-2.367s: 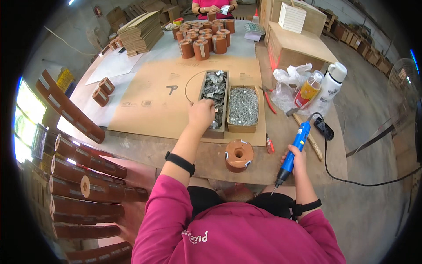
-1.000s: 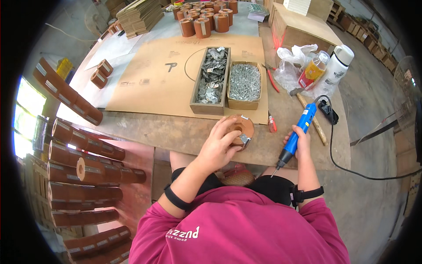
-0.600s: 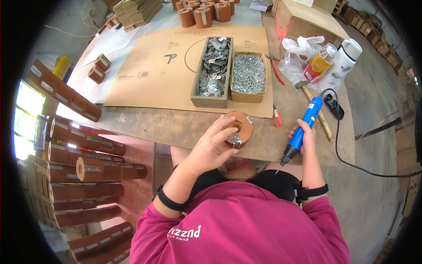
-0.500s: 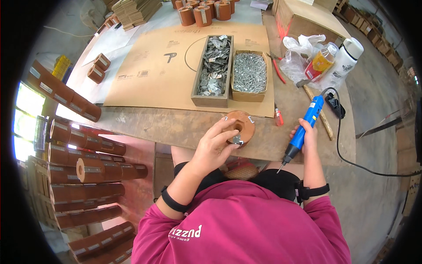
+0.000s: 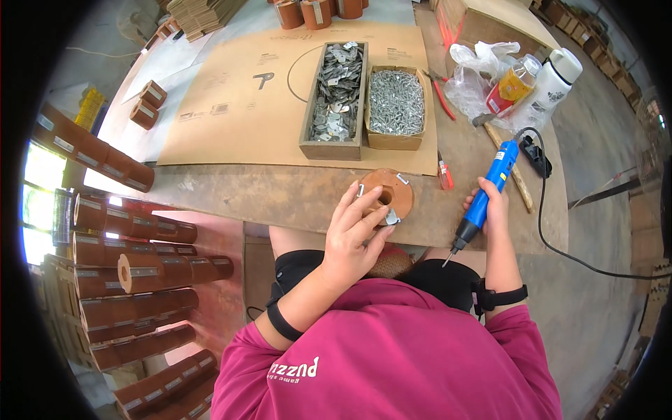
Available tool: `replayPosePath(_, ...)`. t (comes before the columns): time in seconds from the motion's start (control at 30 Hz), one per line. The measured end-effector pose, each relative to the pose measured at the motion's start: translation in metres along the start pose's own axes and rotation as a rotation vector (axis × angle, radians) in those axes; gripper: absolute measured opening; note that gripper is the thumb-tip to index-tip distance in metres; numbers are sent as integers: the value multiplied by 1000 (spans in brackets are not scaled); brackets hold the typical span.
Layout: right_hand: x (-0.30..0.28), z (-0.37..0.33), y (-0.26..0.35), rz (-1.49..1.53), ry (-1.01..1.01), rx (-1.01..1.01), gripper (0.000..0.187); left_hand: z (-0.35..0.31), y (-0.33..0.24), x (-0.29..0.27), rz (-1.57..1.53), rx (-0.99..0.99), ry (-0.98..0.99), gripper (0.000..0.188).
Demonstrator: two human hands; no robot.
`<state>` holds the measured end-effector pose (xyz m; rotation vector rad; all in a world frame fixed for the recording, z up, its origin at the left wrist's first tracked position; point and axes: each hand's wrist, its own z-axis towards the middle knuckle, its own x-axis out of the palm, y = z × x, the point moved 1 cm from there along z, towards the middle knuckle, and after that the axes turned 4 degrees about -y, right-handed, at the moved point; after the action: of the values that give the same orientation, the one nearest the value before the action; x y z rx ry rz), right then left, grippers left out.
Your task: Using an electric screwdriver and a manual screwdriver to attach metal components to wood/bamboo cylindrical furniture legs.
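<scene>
My left hand rests on the near edge of the desk, fingers curled loosely over the brown spool. The fingertips pinch a small metal bracket against the spool's near rim. Not a full grip; fingers half closed, thumb side hidden from me.

The spool stands on end, flat round face up, centre hole facing me. Its long axis runs straight up from the desk. Two more brackets show on the rim, on the far side from my fingers.

My right hand is wrapped tight round the blue electric screwdriver, just right of the spool and apart from it. The tool is tilted: cord end away from me, bit end pointing down and toward my body, past the desk edge. The bit sits below and to the right of the bracket, not over it.

Relation that matters: the bracket lies left of and beyond the bit; the left hand is on it, the right hand near but off.

Beyond both hands: a wooden tray of brackets and a box of screws, side by side.
</scene>
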<state>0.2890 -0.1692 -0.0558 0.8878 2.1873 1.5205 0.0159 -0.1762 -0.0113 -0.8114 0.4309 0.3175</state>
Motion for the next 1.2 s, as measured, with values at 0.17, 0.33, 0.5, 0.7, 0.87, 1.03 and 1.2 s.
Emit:
replayPosePath(0.17,0,0,0,-6,-5,7,34,0,-3,3,35,-9,-10,32)
replayPosePath(0.33,0,0,1,-4,-5,6,33,1,-3,3,33,-2,-12,31)
replayPosePath(0.5,1,0,1,-1,-6,10,33,1,-3,3,32,-3,-23,30)
replayPosePath(0.7,0,0,1,5,-5,11,34,1,-3,5,-43,-97,-13,37)
replayPosePath(0.87,1,0,-1,15,6,14,34,8,10,4,-57,-12,23,40)
replayPosePath(1.03,1,-1,3,10,-15,9,34,15,15,13,-92,-52,37,39)
replayPosePath(1.2,-1,2,-2,18,-10,21,34,17,5,8,-112,-111,29,39)
